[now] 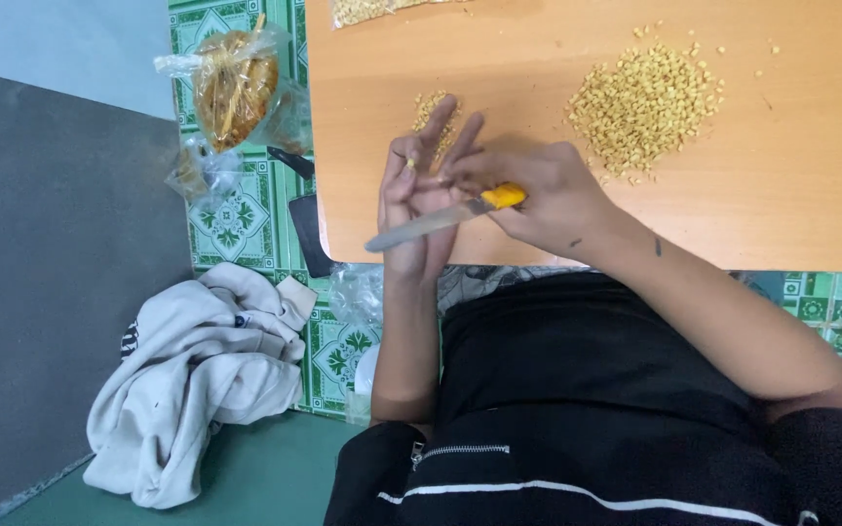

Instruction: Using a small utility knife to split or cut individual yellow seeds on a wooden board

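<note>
My right hand (548,200) has its fingers closed around a yellow-handled knife (440,216), blade pointing left across my left hand (421,195). The left fingers are stretched open, pinching a small kernel (410,163) above the tabletop (791,195), near the grain pile (645,102).

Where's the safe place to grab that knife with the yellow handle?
Grab the knife by its yellow handle, coming from the right end, as the right hand does. The bare metal blade sticks out leftward across the left hand, so stay off that end. The handle is thicker and probably gives a firmer hold.
</note>
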